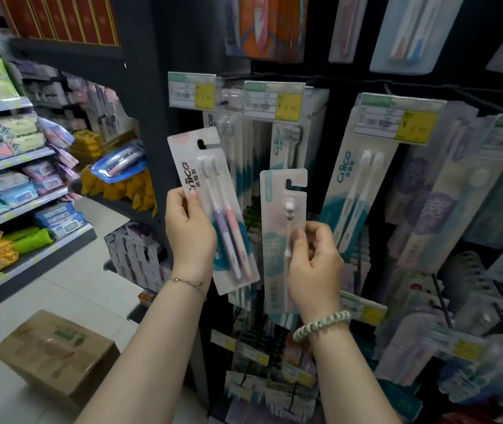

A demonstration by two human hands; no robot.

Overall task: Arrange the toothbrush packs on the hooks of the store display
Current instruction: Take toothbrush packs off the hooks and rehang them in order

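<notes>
A person stocking a store display gripped a two-brush pack (206,179) in the left hand (189,232) and pinched a narrower pack (274,215) in the right hand (316,267), both held upright before the rows of hung packs (284,142). Each was held by its lower half, apparently leaving the slotted top free for a hook. Neither hung yet. A cardboard box (54,353) sat on the floor nearby.

Pale tiles cover the floor (69,289) at my left, with a brown cardboard box (57,350) sitting on it near me. Farther left, grey shelves (14,163) carry soft packs (11,191) in green, blue and yellow; red boxes (60,19) line a high shelf (69,52).
</notes>
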